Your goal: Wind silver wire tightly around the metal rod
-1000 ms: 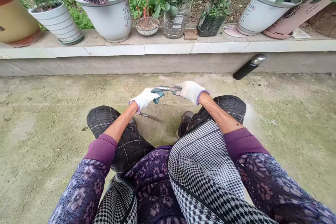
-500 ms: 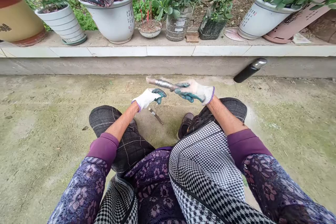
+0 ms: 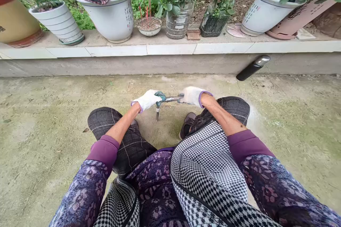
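Both my hands wear white knit gloves with blue-green coated palms and purple cuffs. My right hand (image 3: 193,96) is closed round one end of a short stick (image 3: 171,99) wrapped in something silvery. My left hand (image 3: 152,99) has its fingers pinched at the stick's other end, so the stick lies nearly level between them. Just under the left fingers a small dark blade-like piece (image 3: 157,114) with a pale band points down. Whether it hangs from that hand or touches the stick I cannot tell.
Concrete ground (image 3: 53,120) spreads around my knees. Ahead, a low tiled ledge (image 3: 170,49) carries potted plants, a white pot (image 3: 106,21) heaped with clothes, a bowl (image 3: 149,28) with red sticks and a brush (image 3: 193,34). A black flask (image 3: 250,70) stands by the ledge wall.
The wrapped stick has come down and its free end now meets my left hand. The dark blade-like piece has swung from slanting to nearly upright. My right hand has turned its back upward.
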Available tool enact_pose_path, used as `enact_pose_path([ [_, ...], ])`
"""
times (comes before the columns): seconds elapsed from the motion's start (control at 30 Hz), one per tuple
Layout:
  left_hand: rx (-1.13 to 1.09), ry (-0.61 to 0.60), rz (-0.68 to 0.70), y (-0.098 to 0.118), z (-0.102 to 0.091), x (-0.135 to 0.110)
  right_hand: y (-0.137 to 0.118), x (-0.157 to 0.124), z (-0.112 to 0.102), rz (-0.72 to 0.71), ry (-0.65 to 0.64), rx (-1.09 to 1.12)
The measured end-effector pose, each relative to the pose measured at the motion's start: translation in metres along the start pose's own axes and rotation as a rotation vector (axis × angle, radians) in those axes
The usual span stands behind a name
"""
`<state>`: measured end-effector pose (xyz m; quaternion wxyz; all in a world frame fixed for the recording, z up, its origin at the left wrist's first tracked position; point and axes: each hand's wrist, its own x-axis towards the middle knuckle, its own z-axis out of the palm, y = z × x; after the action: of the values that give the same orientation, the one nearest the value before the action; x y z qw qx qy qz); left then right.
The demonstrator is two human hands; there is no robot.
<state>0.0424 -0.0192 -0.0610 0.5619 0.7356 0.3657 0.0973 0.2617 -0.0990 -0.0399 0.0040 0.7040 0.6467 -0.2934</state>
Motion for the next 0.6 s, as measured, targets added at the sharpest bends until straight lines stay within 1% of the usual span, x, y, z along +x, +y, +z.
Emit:
enact_pose_path([
  [0.07,-0.025,-0.008,-0.014,-0.005,0.004,0.002,0.000,0.001,-0.004,0.055,0.074,-0.139],
  [0.13,-0.095,-0.009,-0.020,-0.012,0.006,0.005,-0.001,-0.001,-0.008,0.068,0.159,-0.198],
  [0.2,-0.190,-0.005,-0.018,-0.016,0.007,0.009,-0.001,-0.003,-0.010,0.042,0.226,-0.140],
  [0.27,-0.284,-0.003,-0.012,-0.015,0.005,0.011,-0.001,-0.005,-0.012,0.014,0.252,0.031],
  [0.37,-0.382,0.003,0.003,-0.011,0.002,0.011,-0.005,-0.010,-0.013,0.028,0.217,0.405],
  [0.43,-0.396,0.009,0.012,-0.009,0.000,0.010,-0.009,-0.014,-0.015,0.036,0.179,0.607],
  [0.53,-0.341,0.006,0.048,-0.011,-0.002,0.010,-0.013,-0.021,-0.020,-0.011,0.101,0.774],
  [0.6,-0.276,0.002,0.096,-0.015,-0.004,0.012,-0.012,-0.024,-0.022,-0.054,-0.013,0.790],
])
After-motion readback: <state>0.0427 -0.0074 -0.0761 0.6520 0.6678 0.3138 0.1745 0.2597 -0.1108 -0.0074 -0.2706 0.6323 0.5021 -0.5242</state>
